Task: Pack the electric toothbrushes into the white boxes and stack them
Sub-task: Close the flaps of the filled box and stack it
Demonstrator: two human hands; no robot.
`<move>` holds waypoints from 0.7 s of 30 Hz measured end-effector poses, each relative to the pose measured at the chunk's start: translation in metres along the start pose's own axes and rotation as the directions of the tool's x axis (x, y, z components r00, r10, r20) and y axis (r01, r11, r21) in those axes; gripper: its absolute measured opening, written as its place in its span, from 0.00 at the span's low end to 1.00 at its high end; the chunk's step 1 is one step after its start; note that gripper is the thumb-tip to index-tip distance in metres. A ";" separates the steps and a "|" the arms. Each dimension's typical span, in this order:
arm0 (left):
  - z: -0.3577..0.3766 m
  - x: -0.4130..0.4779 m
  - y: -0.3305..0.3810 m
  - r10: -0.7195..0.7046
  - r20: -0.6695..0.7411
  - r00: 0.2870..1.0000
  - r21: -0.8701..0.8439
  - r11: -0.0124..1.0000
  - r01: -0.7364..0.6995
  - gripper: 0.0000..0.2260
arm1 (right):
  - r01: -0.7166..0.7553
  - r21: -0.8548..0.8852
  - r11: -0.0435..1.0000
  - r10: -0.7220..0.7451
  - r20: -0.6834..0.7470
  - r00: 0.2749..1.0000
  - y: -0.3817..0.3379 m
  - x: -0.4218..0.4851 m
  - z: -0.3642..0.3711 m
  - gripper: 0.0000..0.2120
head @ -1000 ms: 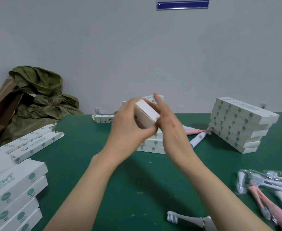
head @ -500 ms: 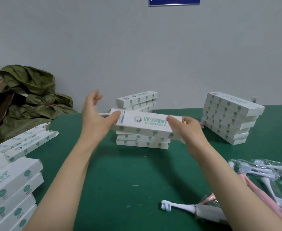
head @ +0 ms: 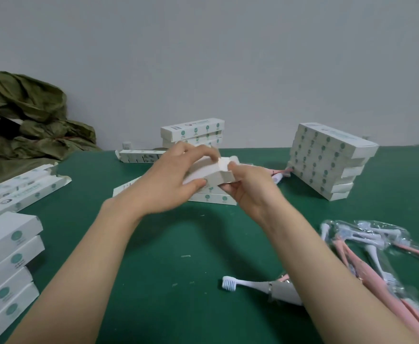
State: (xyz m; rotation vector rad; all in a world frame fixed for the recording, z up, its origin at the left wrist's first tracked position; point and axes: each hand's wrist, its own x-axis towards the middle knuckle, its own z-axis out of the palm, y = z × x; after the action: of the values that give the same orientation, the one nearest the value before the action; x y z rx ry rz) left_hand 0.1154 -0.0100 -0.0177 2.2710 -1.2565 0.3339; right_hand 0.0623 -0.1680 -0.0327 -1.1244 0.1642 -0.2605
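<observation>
Fingers (head: 194,150) of the left hand (head: 163,184) are gripping the white box (head: 202,171); the right hand (head: 250,188) is pinching its end flap (head: 224,165), which is probably needing a square tuck.

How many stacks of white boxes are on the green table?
4: the leaning stack at right, the back stack, the low stack mid-table, the near-left stack. Loose boxes lie beside them; more may be hidden.
</observation>
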 end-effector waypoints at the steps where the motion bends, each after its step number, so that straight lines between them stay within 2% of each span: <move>1: 0.001 0.000 -0.002 -0.019 0.041 0.999 -0.001 1.000 0.019 0.15 | 0.007 -0.066 0.998 -0.007 -0.010 1.000 0.006 0.001 0.002 0.10; 2: 0.002 0.000 -0.001 -0.038 0.043 0.998 -0.025 0.999 0.039 0.12 | 0.026 -0.138 0.990 -0.027 -0.005 1.000 0.010 0.001 0.005 0.10; 4: 0.004 0.004 0.002 -0.068 -0.038 0.997 -0.070 0.995 0.065 0.09 | 0.087 -0.231 0.969 -0.086 0.013 0.996 0.011 0.001 0.008 0.12; 6: 0.005 0.008 0.008 -0.047 -0.174 0.984 -0.042 0.998 0.040 0.10 | 0.141 -0.275 0.951 -0.131 0.057 0.990 0.005 -0.001 0.010 0.11; 8: 0.005 0.008 0.015 -0.040 -0.247 0.968 -0.025 0.999 0.035 0.10 | 0.155 -0.294 0.943 -0.134 0.090 0.987 -0.002 -0.003 0.009 0.08; 11: 0.007 0.006 0.019 -0.084 -0.205 0.975 -0.051 0.996 0.075 0.10 | 0.126 -0.286 0.950 -0.108 0.078 0.991 -0.007 -0.002 0.003 0.06; 15: 0.013 0.004 0.015 -0.126 -0.058 0.990 0.052 0.990 0.129 0.20 | 0.052 -0.203 0.978 -0.041 0.059 0.997 -0.004 -0.003 0.001 0.08; 19: 0.016 0.005 0.016 -0.105 -0.118 0.987 0.101 0.988 0.117 0.19 | 0.016 -0.131 0.991 -0.006 0.077 0.997 0.000 -0.004 -0.002 0.11; 21: 0.021 0.006 0.020 -0.100 -0.115 0.988 0.101 0.989 0.111 0.18 | -0.005 -0.173 0.985 0.022 0.100 0.995 -0.007 -0.009 -0.011 0.12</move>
State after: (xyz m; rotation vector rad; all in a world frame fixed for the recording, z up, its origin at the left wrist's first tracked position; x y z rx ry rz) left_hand 0.1006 -0.0347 -0.0264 2.3645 -1.0821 0.4910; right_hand 0.0502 -0.1775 -0.0313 -1.3052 0.1053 -0.1789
